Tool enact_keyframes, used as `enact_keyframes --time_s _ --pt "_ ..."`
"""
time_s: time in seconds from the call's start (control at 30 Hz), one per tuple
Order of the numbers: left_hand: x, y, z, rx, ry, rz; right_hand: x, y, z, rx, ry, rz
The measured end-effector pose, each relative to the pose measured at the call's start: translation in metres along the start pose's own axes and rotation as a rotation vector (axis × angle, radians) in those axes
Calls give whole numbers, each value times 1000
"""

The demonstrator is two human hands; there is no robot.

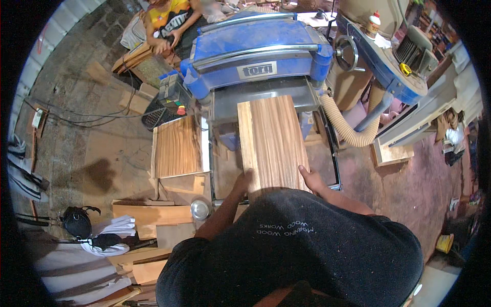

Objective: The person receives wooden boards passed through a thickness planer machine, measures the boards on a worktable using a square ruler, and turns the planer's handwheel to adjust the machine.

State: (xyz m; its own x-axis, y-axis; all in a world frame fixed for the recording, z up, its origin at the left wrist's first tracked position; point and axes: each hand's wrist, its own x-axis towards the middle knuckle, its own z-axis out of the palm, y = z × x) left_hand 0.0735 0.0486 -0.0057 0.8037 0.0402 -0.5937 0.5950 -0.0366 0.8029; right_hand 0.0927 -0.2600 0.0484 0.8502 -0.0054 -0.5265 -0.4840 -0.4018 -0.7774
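A wide wooden board point(273, 140) with brown streaks and a pale strip along its left side lies in front of me, its far end over the black bed point(228, 102) of a blue thickness planer point(255, 43). My left hand point(245, 180) grips the board's near left edge. On the opposite edge my right hand point(311, 179) holds it, thumb lying on top and the other fingers hidden beneath. The board's near end disappears behind my dark shirt.
Another streaked board point(178, 147) lies left of the planer. Beyond it stands a control box with a red button point(180, 110). A ribbed hose point(353, 134) curves down at the right, below a blue machine table point(409, 87). A co-worker point(171, 25) handles something at the far left.
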Motion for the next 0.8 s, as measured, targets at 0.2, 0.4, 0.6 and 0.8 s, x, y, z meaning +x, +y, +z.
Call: enact_keyframes --time_s 0.2,0.4,0.6,0.8 --pt "2 -7 0 -50 -47 89 7 16 4 121 -15 5" --pt "-31 26 9 71 5 279 -10 -11 -4 24 -8 8" --pt "-16 4 4 -125 -70 63 -24 -28 -6 -34 -19 50" --pt "-14 6 5 -262 -156 30 -28 -33 -8 -34 -18 75"
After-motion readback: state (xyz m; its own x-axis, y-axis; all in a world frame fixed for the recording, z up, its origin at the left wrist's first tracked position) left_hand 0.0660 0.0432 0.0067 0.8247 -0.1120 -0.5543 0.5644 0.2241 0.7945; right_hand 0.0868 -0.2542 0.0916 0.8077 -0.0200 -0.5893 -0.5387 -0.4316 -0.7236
